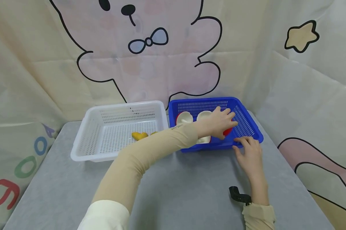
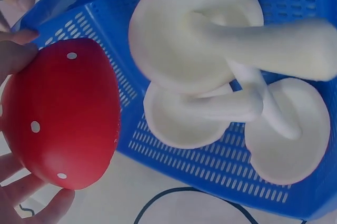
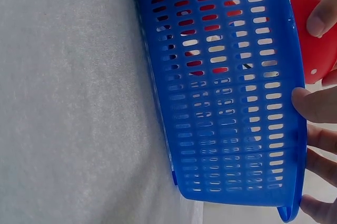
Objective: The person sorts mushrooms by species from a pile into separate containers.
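Note:
My left hand [image 1: 214, 124] reaches across over the blue basket [image 1: 249, 123] and grips a red toy mushroom [image 2: 63, 113] by its white-dotted cap, fingers spread round the cap's side. Only the cap shows in the left wrist view; its stem is hidden. Beside it in the basket, three toy mushrooms [image 2: 158, 50] lie with white undersides and stems turned up. At the basket's near right corner, my right hand [image 1: 250, 156] holds the rim, its thumb [image 3: 316, 105] on the outer side and its fingers over the edge.
Left of the blue basket stands a white basket [image 1: 84, 150] with yellow lumpy pieces [image 1: 139, 136] in it, partly behind my left sleeve. Both stand on a grey table [image 1: 184, 191] before a printed curtain [image 1: 242, 48]. A black mount [image 1: 239, 195] sits at my right wrist.

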Action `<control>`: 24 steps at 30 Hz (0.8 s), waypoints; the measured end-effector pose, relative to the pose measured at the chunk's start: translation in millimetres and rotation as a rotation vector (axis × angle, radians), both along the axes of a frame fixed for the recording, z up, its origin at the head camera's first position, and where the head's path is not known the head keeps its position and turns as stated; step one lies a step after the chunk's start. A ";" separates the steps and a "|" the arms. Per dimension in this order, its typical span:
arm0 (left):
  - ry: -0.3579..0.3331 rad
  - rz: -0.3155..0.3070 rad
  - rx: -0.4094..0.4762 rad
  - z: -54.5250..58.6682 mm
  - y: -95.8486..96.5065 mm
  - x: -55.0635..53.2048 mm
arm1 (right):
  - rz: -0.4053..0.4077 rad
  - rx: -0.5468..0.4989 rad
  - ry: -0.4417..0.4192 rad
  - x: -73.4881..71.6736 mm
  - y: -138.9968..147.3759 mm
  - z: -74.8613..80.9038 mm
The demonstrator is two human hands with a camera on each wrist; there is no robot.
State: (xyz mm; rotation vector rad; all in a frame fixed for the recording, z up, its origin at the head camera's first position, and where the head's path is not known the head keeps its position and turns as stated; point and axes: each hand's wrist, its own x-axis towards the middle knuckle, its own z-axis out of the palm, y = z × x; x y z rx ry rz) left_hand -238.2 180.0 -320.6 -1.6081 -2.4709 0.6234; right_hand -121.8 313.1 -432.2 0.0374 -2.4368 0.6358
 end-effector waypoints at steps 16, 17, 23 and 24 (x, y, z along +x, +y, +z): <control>0.027 0.020 -0.013 -14.6 0.6 -2.9 | -0.021 -0.012 -0.038 0.9 -1.2 3.3; 0.026 0.019 -0.006 -14.3 -1.2 -2.7 | -0.022 -0.011 -0.036 0.7 -1.1 3.3; 0.025 0.011 -0.001 -14.6 -14.1 -0.8 | -0.029 -0.002 -0.028 1.3 -0.1 2.8; 0.029 0.006 -0.002 -14.9 -16.6 -0.1 | -0.029 -0.001 -0.027 1.6 0.2 2.8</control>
